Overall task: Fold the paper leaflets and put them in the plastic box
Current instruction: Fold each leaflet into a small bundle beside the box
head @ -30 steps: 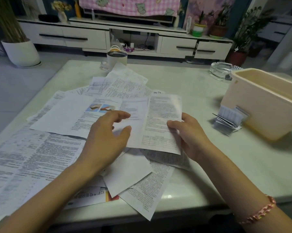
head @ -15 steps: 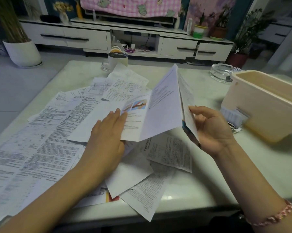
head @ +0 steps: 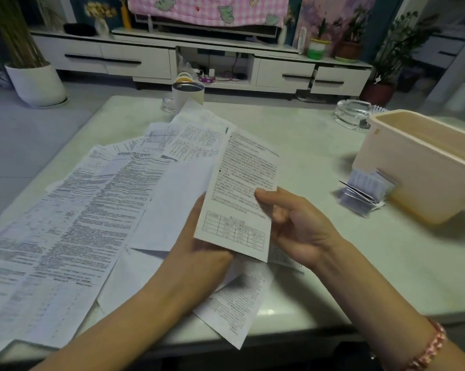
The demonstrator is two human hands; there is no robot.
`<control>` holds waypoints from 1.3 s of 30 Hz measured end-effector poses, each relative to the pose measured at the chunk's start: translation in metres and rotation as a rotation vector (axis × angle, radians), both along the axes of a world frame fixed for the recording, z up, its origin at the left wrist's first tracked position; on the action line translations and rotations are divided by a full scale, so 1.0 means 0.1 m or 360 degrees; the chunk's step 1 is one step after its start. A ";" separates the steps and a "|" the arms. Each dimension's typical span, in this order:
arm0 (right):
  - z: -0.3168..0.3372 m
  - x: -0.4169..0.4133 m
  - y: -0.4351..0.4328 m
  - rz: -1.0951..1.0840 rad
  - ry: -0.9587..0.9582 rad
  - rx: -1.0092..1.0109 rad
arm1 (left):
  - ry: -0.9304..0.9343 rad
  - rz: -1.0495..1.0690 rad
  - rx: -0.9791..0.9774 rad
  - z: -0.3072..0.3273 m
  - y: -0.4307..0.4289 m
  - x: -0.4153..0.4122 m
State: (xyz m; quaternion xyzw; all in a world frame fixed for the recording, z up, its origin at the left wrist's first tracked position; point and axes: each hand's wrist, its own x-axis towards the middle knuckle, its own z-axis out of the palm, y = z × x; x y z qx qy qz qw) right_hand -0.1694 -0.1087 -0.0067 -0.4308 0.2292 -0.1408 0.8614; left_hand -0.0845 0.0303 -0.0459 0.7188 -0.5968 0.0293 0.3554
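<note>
matt paper leaflet (head: 242, 194), glossy table (head: 306, 145)

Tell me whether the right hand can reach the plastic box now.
Probably yes: only a low stack of folded leaflets lies between the right hand, pinching a leaflet, and the open-topped plastic box.

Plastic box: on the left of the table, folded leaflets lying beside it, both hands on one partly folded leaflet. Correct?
No: the head view shows the plastic box on the right of the table, not the left. The rest holds: folded leaflets lie beside it, and the left hand and right hand are on one partly folded leaflet.
</note>
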 end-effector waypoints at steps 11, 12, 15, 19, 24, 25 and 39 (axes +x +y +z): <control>0.16 -0.13 -0.31 -0.0255 -0.0105 0.0040 | -0.0241 0.0568 0.0011 0.26 0.08 0.35; 0.18 -0.14 -0.31 -0.0233 -0.0139 0.0075 | -0.0069 0.0595 -0.0084 0.28 0.07 0.34; 0.21 -0.15 -0.30 -0.0190 -0.0231 0.0169 | 0.0865 0.0537 -0.0328 0.41 0.06 0.23; 0.16 -0.11 -0.25 -0.0237 -0.0130 -0.0032 | 0.1895 0.0198 -0.0494 0.47 0.04 0.27; 0.09 -0.06 -0.10 -0.0331 0.0052 -0.0466 | 0.1985 -0.0080 -0.0117 0.43 0.03 0.17; 0.08 -0.05 -0.06 -0.0359 0.0081 -0.0570 | 0.2045 -0.0061 -0.0048 0.41 0.02 0.14; -0.06 -0.02 0.19 -0.0591 0.0122 -0.1497 | 0.1979 0.0201 -0.0266 0.29 -0.03 0.07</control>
